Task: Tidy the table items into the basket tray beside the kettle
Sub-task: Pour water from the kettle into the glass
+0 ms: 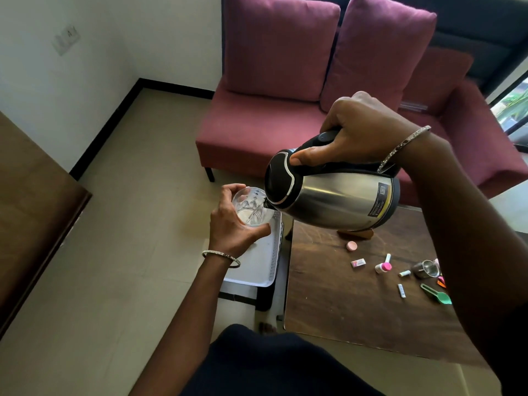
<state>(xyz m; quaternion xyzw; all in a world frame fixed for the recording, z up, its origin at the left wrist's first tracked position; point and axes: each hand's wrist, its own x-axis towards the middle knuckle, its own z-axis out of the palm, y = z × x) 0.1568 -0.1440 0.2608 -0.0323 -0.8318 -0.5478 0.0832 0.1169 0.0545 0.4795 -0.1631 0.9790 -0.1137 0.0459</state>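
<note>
The left hand [232, 224] is closed round the glass [253, 206]; the right hand [363, 132] round the kettle [337, 201] handle.
Glass: judged fragile and slick; to be gripped mid-wall.

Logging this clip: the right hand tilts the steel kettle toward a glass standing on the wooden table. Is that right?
Not quite. The glass is not standing on the wooden table; the left hand holds it beside the table, above the white tray, as the head view shows. The right hand does tilt the steel kettle toward it.
</note>
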